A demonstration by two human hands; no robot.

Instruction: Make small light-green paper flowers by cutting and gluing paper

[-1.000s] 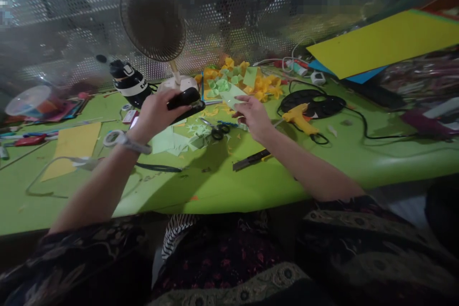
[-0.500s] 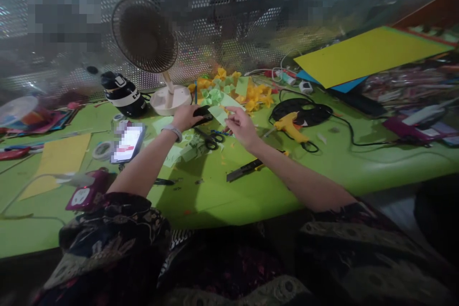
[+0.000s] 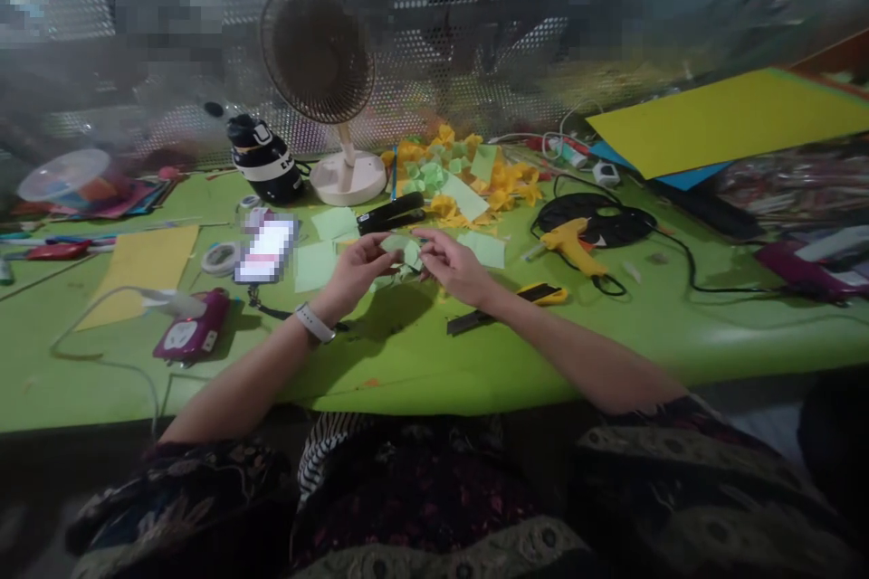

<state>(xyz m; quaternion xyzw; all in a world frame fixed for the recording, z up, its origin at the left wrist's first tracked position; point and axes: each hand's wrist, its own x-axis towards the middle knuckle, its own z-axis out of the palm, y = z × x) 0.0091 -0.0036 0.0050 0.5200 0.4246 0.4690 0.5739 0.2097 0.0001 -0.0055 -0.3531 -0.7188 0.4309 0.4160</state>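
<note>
Over the middle of the green table, my left hand (image 3: 361,271) and my right hand (image 3: 453,270) face each other, fingers pinched. A small pale green paper piece (image 3: 409,253) is between their fingertips, held from both sides. Just behind the hands lies a black stapler (image 3: 390,213). Pale green paper squares (image 3: 316,266) rest beside my left hand, and another green square (image 3: 483,248) is by my right. A utility knife (image 3: 506,308) with a yellow and black handle lies under my right wrist. The scissors seen earlier are hidden or not distinguishable.
Yellow paper flowers (image 3: 506,184) and green folded pieces (image 3: 431,174) are heaped at the back. A yellow glue gun (image 3: 570,242) lies right, by a black disc (image 3: 631,222). To the left are a lit phone (image 3: 267,251), fan (image 3: 348,178), bottle (image 3: 272,172) and purple power socket (image 3: 192,327).
My left hand has left the stapler and come toward me, meeting my right hand at a green paper piece. The whole view has shifted, so the table things appear further right.
</note>
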